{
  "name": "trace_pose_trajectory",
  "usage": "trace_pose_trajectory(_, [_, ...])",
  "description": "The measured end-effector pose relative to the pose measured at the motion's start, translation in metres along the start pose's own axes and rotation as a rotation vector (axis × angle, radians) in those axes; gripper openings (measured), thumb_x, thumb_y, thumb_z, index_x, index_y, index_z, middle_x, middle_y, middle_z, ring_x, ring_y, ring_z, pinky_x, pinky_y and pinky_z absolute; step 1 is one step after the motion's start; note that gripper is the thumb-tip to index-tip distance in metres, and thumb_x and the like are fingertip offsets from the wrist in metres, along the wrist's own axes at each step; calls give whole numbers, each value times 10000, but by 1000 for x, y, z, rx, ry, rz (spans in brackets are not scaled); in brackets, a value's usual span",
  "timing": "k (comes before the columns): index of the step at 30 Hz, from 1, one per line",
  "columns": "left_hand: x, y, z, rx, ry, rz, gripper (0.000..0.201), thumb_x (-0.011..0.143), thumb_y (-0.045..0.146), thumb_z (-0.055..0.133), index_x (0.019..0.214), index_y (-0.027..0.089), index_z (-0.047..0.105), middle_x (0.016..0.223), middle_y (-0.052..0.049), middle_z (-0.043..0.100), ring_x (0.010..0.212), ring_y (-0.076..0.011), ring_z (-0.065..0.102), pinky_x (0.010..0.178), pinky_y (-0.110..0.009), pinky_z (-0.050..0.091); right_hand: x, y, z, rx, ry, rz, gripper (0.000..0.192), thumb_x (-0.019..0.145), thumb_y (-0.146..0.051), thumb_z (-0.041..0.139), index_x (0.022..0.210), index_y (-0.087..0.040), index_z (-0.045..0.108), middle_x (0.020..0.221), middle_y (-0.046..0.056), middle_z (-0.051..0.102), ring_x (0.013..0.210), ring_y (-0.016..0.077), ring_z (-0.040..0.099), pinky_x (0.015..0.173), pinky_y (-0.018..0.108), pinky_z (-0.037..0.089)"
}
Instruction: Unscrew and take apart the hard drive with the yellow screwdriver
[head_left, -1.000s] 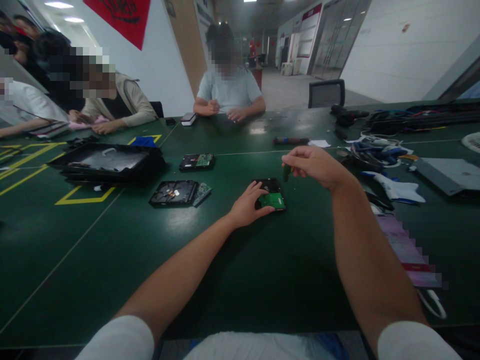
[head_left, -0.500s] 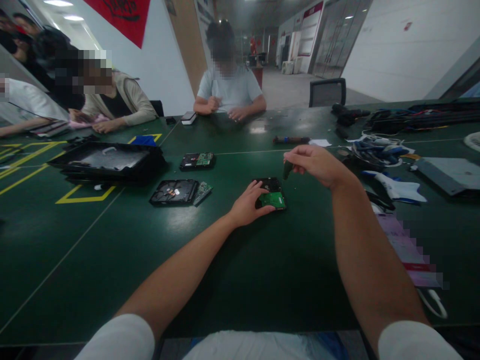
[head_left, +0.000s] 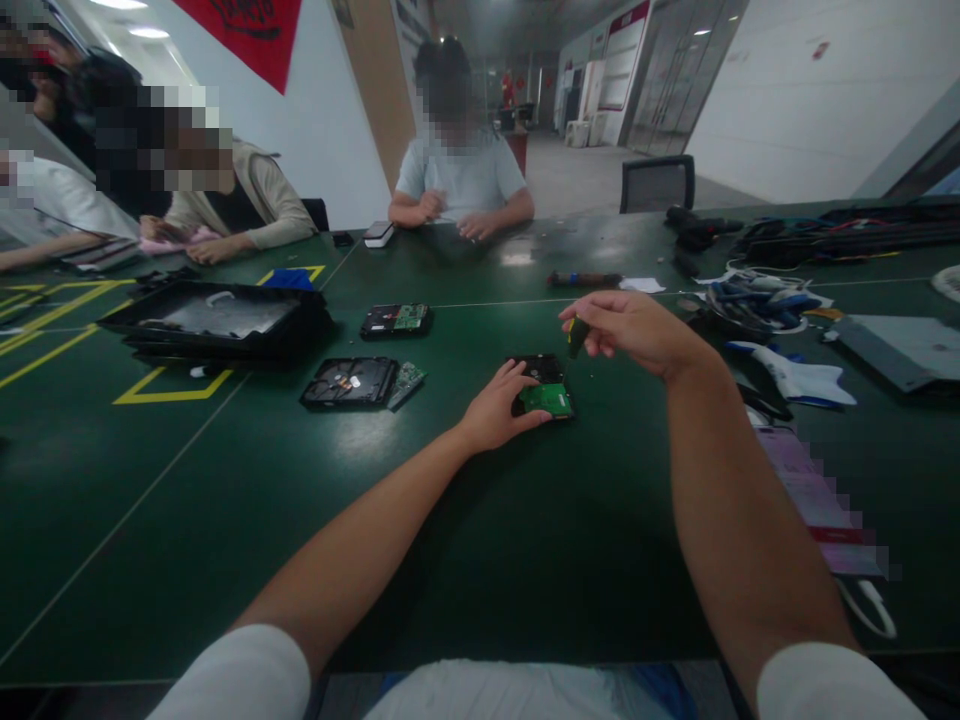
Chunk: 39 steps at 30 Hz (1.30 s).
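Observation:
On the dark green table lies a hard drive (head_left: 551,400), its green circuit board facing up. My left hand (head_left: 501,408) grips it from the left, with the thumb along the near edge and the fingers over the far left part. Pinched in my right hand (head_left: 611,325) is a small screwdriver (head_left: 576,336) with a black and yellow handle. It points down over the drive's far right corner; whether its tip touches a screw is too small to see. To the left sit another hard drive (head_left: 351,383), a loose circuit board (head_left: 407,384) and a third drive (head_left: 395,320).
Black trays (head_left: 217,320) are stacked at the left. Gloves (head_left: 795,373), a grey metal case (head_left: 900,350), cables (head_left: 855,235) and a power drill (head_left: 697,225) lie at the right. Across the table sits a person (head_left: 461,185); other people are at the far left.
My right hand has turned the screwdriver slightly, so yellow on its handle now shows. My left hand stays on the hard drive.

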<state>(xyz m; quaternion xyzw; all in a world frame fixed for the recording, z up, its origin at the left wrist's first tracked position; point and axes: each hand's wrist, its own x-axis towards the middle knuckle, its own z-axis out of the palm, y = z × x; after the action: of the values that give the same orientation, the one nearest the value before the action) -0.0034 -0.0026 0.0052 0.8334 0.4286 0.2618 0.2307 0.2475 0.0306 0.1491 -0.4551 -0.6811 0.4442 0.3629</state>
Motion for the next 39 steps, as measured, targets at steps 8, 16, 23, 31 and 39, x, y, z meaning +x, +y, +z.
trace_pose_trajectory(8, [0,1,-1,-6,-3,0,684,944,620,752,1468,198,625,1762,-195,402,1714,-349,202,1357,-572,310,4,2,0,-37,88,32,211,973,-362,812,867,-194,742,788,54,748,544,108,573,440,244,369])
trace_pose_trajectory(16, [0,0,-1,-11,-7,-12,679,934,620,763,1465,220,624,1765,-179,403,1715,-351,198,1354,-590,311,-2,-5,3,48,-1,28,220,1055,-391,711,1021,-182,775,896,74,774,612,122,647,489,238,460])
trace_pose_trajectory(23, [-1,-1,-1,-13,-10,-6,688,941,643,744,1472,223,619,1772,-177,391,1716,-353,195,1348,-604,321,1,0,0,-48,84,-12,208,977,-377,817,883,-201,758,774,37,728,616,124,595,508,243,434])
trace_pose_trajectory(31, [0,1,-1,-8,-12,-8,668,941,619,757,1460,221,623,1768,-173,401,1715,-351,197,1353,-597,312,2,-1,2,41,35,48,200,1026,-395,735,994,-198,743,1053,106,821,563,112,616,426,246,386])
trace_pose_trajectory(39, [-1,1,-1,2,1,-9,676,941,632,752,1457,214,625,1767,-181,398,1713,-344,210,1350,-586,325,1,2,1,-16,43,5,234,1032,-419,748,924,-211,747,805,42,741,569,113,582,460,235,401])
